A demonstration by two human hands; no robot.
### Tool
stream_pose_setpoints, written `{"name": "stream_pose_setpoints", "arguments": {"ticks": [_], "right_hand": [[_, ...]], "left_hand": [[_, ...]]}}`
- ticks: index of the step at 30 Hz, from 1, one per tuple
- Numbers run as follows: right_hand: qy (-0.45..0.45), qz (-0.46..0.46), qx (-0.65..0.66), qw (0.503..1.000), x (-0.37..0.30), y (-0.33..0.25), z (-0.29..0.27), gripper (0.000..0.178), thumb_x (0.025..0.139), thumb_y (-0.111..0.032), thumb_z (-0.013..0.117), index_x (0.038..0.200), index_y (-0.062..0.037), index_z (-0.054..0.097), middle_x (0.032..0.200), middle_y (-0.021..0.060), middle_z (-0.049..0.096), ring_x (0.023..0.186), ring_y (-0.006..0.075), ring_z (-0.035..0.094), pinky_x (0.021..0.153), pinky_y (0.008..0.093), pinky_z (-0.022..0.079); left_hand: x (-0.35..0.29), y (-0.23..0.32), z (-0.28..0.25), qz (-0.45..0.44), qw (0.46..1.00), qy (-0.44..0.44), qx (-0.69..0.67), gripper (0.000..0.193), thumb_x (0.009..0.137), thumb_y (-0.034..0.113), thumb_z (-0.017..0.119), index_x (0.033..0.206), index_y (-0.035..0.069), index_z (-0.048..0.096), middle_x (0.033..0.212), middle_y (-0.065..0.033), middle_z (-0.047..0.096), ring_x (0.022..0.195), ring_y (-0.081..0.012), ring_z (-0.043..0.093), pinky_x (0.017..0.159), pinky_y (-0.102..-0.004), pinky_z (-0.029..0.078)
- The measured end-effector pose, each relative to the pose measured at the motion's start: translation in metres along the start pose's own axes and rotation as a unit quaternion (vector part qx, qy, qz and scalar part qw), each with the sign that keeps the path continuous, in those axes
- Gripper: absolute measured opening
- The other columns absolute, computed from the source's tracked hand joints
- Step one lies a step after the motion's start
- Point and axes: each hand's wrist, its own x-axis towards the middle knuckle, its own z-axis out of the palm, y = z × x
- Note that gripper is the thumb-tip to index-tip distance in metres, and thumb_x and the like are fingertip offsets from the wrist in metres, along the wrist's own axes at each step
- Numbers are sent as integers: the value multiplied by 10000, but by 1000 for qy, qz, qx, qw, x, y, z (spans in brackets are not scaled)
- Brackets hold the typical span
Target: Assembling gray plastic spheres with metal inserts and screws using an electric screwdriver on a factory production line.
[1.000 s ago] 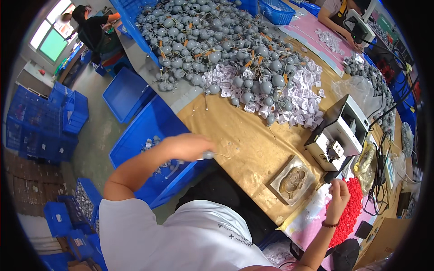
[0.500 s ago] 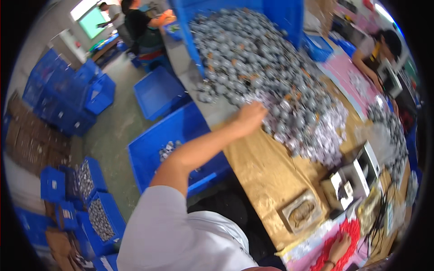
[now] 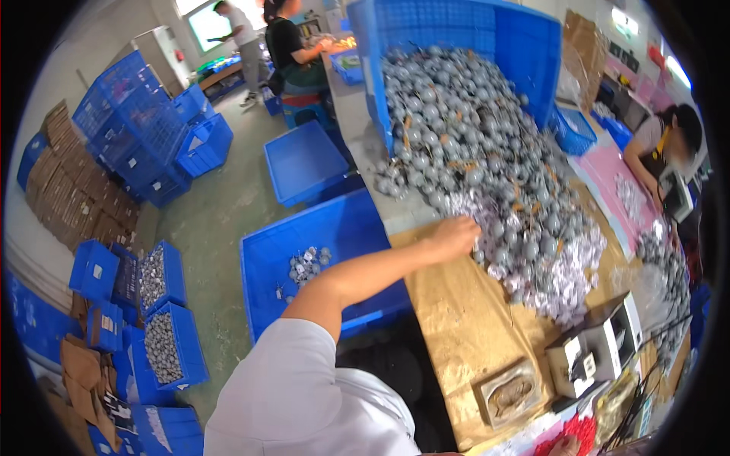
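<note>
My left hand point(image 3: 455, 235), at the end of a bare forearm from a pale sleeve, is at the near edge of a large heap of round grey balls point(image 3: 456, 129). Its fingers are curled in against small shiny silvery pieces point(image 3: 563, 285) along the heap's lower border; what they hold is hidden. Orange bits show among the balls, which spill from a tipped blue crate point(image 3: 525, 45). At the lower right my right hand point(image 3: 566, 447) is on a pile of red pieces point(image 3: 582, 432), mostly cut off by the frame, so its fingers do not show clearly.
A blue bin point(image 3: 258, 266) with some balls stands beside the table's left edge. On the brown-covered table point(image 3: 456, 319) are a shallow tray point(image 3: 508, 391) and a white box-shaped device point(image 3: 570, 361). A person point(image 3: 646, 152) works across the table. Stacked blue crates point(image 3: 129, 129) stand on the left.
The whole view has shifted, so the scene sits lower and farther right. My left hand stays at the heap's edge. My right hand and the red pile have slid mostly out of the frame's bottom.
</note>
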Motion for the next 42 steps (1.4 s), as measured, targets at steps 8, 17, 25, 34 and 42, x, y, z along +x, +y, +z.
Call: {"name": "stream_pose_setpoints", "arguments": {"ticks": [8, 17, 25, 34, 42], "right_hand": [[-52, 143, 60, 986, 39, -45, -2, 127, 871, -29, 614, 994, -9, 639, 1004, 183, 625, 973, 378, 607, 856, 444, 491], [-52, 156, 82, 983, 38, -52, -6, 132, 847, 6, 643, 978, -8, 626, 994, 159, 627, 955, 360, 611, 855, 432, 490], [-47, 170, 111, 978, 39, -56, -9, 115, 880, -13, 664, 991, 5, 640, 939, 164, 635, 895, 350, 627, 807, 427, 498], [8, 178, 160, 971, 38, -71, -30, 145, 923, 7, 632, 1065, 10, 662, 937, 121, 608, 807, 240, 583, 732, 344, 480], [52, 91, 376, 921, 68, -168, -55, 124, 843, 44, 717, 950, 18, 659, 866, 91, 645, 758, 182, 610, 698, 292, 484]], "left_hand": [[-44, 31, -73, -177, 972, -79, -134, 282, 889, 92, 684, 1165, 44, 654, 1059, -132, 645, 965, -316, 669, 820, -387, 545], [-89, 47, -70, -109, 984, -70, -122, 196, 852, 97, 708, 1044, 79, 672, 965, -111, 633, 893, -321, 639, 768, -412, 521], [-42, 175, -41, 33, 933, -127, -336, 195, 859, 57, 716, 1052, 65, 683, 1048, -102, 655, 958, -265, 666, 821, -345, 556], [-33, 279, 22, 213, 869, -168, -414, 249, 769, 22, 717, 1009, 49, 658, 980, -85, 611, 1027, -292, 593, 868, -405, 513], [-22, 283, 22, 193, 883, -170, -393, 243, 782, 85, 738, 1016, 68, 677, 1107, -107, 598, 1120, -316, 554, 949, -422, 476]]}}
